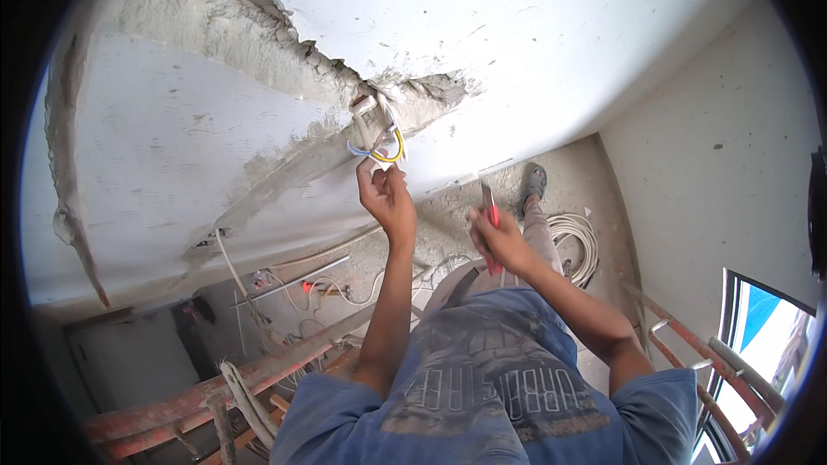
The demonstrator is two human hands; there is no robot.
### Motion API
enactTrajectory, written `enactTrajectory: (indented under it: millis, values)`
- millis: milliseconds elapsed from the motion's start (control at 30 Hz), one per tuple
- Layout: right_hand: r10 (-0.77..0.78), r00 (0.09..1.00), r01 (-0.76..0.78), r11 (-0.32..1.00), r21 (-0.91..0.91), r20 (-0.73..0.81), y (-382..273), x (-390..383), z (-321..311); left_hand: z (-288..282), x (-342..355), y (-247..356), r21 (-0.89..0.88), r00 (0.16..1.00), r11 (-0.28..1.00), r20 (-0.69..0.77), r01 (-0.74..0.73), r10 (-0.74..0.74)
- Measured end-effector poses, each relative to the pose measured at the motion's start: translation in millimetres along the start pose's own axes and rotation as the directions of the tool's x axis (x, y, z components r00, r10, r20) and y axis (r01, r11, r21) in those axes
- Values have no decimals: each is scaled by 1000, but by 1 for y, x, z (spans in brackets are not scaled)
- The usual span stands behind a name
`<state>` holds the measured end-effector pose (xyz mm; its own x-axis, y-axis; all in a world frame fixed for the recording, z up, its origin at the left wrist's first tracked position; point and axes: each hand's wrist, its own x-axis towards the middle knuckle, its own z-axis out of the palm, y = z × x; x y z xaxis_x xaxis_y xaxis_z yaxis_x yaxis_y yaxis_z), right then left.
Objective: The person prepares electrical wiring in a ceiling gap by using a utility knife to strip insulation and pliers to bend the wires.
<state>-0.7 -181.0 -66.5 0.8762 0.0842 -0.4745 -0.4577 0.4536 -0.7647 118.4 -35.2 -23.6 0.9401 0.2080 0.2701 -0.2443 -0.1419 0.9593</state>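
My left hand (388, 198) is raised to the wall, its fingertips pinched round the ends of electrical wires. Among them a yellow wire (400, 149) bends in a loop, and a blue wire (357, 151) sticks out to the left. The wires come out of a pale cable (366, 109) at a broken hole in the plaster. Lower and to the right, apart from the wall, my right hand (503, 243) is closed round a red utility knife (490, 205). Its grey blade points up and away from me; the hand is slightly blurred.
A rough channel (250, 30) runs through the white wall (534, 43) to the hole. A coil of white cable (586, 245) lies on the floor by my foot (534, 185). Loose cables and a metal rod (297, 280) are at lower left. Reddish scaffold rails (207, 392) stand at both sides.
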Motion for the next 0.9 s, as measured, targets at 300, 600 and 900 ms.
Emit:
enactTrajectory:
  millis: [300, 600, 900]
  values:
    - [-393, 918, 337, 694, -636, 57, 18, -64, -24, 48, 13, -3, -88, 994, 990, -23, 108, -110]
    - [-702, 613, 431, -89, -898, 363, -113, 37, 5, 28, 22, -27, 73, 992, 990, -5, -123, 124]
    - [-368, 879, 465, 524, -714, 303, -95, 17, -22, 17, 12, -20, 9, 999, 1000, 45, 24, -25]
